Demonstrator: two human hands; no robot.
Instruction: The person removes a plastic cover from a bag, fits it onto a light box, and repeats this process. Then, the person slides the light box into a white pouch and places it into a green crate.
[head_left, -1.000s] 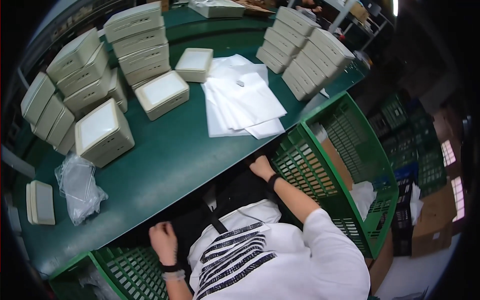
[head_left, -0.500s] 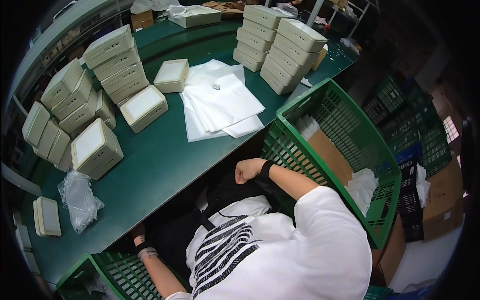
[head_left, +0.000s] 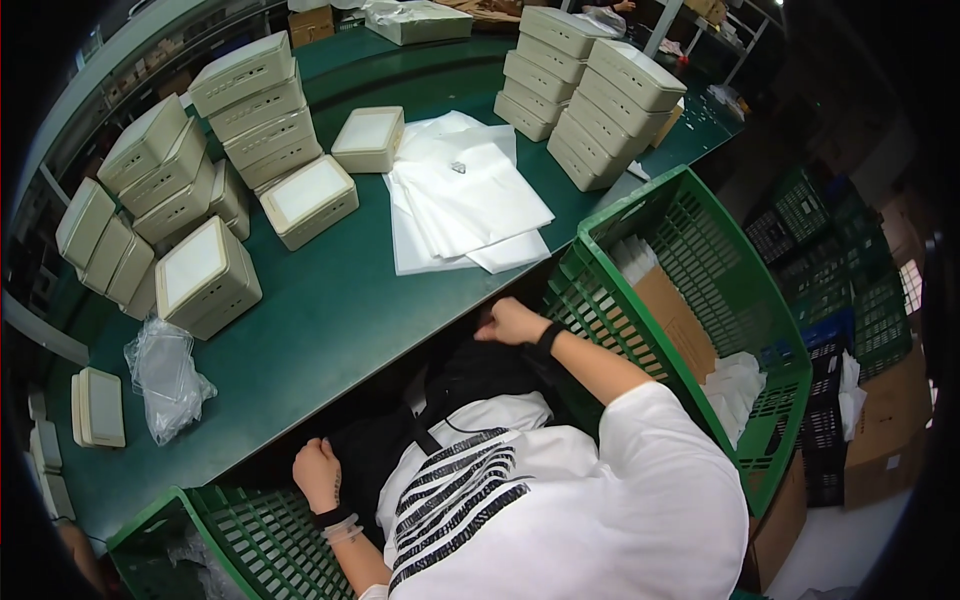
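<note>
My right hand (head_left: 512, 322) is closed over my dark-clad lap, just below the table's front edge. Its curled fingers hide whatever they hold, if anything. My left hand (head_left: 316, 474), also closed, is by the near table edge above a green crate (head_left: 190, 510); its fingertips are turned out of sight. Across the edge from my right hand lies a fanned pile of white sheets (head_left: 490, 215) with a small crumpled silvery bit (head_left: 458, 168) on it. Nearest to my left hand on the table is a bundle of clear plastic bags (head_left: 168, 385).
Several cream boxes (head_left: 255, 120) stand stacked at the left of the green table (head_left: 350, 340), and more stacks (head_left: 610, 110) at the back right. A large green crate (head_left: 690, 300) with cardboard and white sheets adjoins my right arm. Other crates (head_left: 840, 260) stand further right.
My left hand has come up from beside the table edge into plain view. My right hand has shifted slightly up and right. The table scene has slid a little rightward in the picture.
</note>
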